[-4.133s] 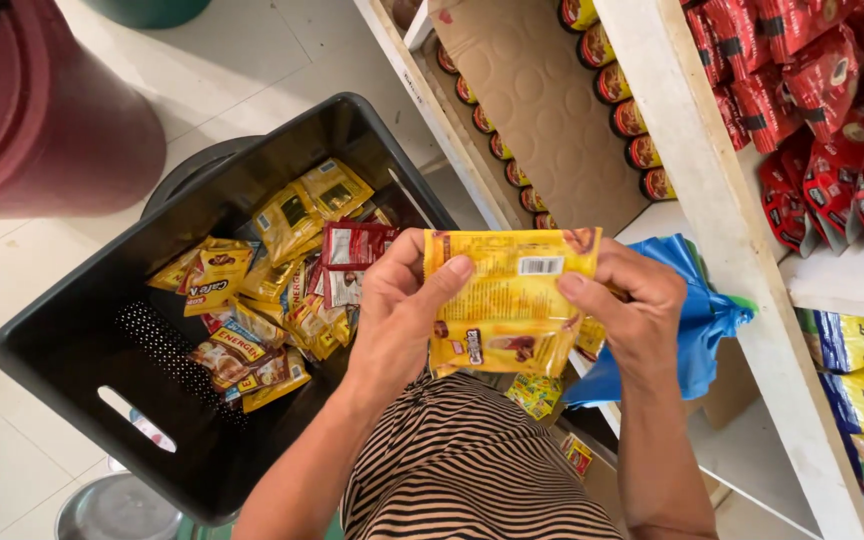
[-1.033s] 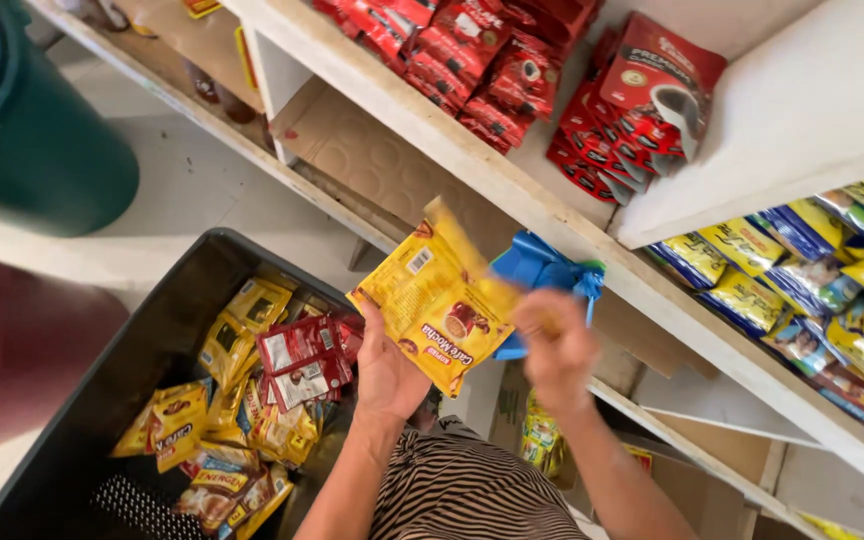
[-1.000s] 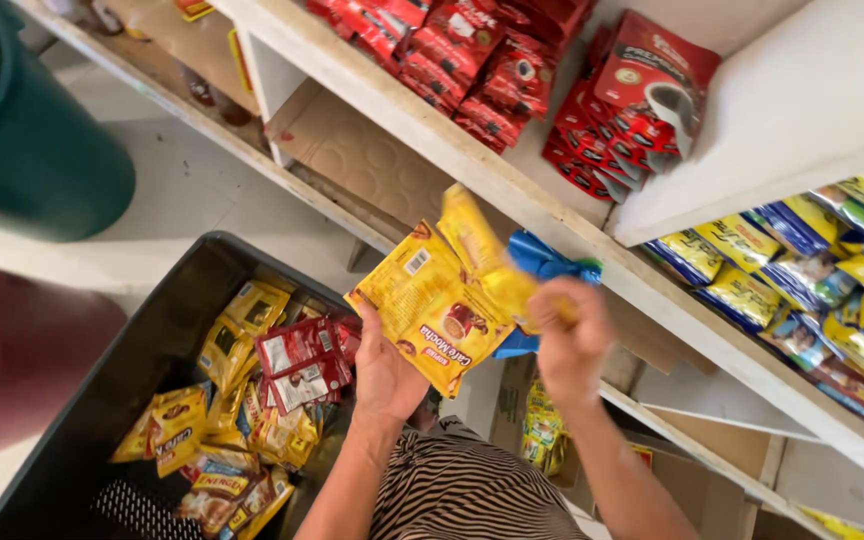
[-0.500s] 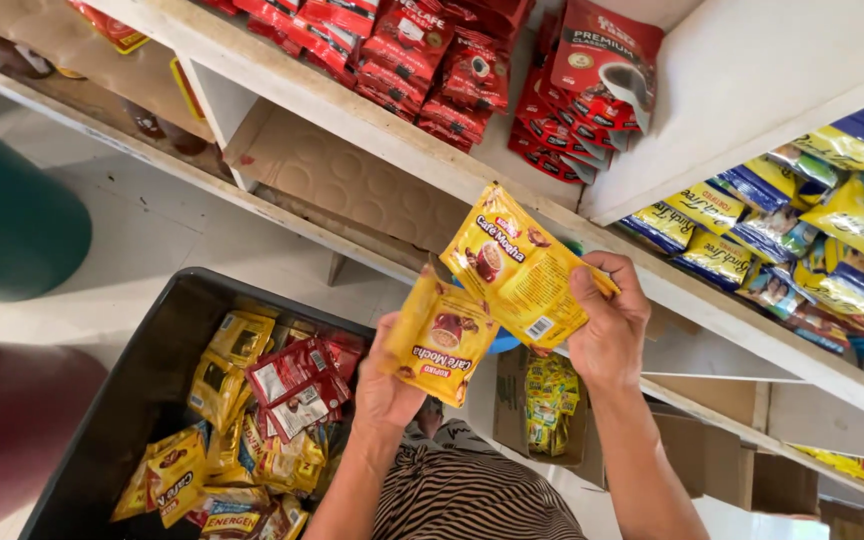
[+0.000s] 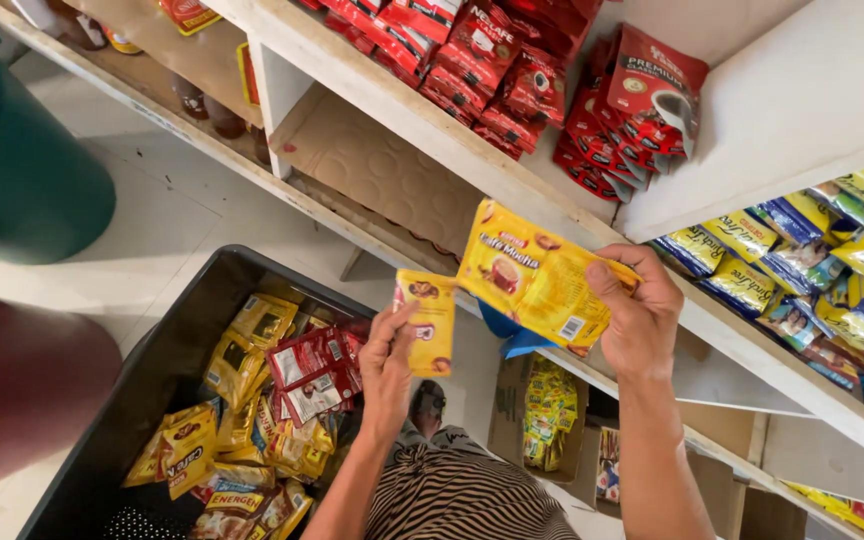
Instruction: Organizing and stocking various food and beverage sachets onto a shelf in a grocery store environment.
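Both hands pinch yellow sachets: left [image 5: 389, 352] a half-hidden one [image 5: 428, 320], right [image 5: 640, 318] a strip [image 5: 537, 280].

yellow sachet strips [image 5: 542, 285] in both hands, right hand [image 5: 637, 315], left hand [image 5: 389, 362]

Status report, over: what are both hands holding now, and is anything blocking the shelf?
Right hand grips yellow sachet strip before white shelf. Left hand holds small yellow sachet above black crate. Nothing between.

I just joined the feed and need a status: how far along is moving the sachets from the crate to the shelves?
Done: red packs and blue-yellow packs fill upper shelves. In hand: the right hand lifts a yellow sachet strip toward the shelf edge; the left hand holds a smaller yellow sachet. Left: many sachets remain in the black crate.
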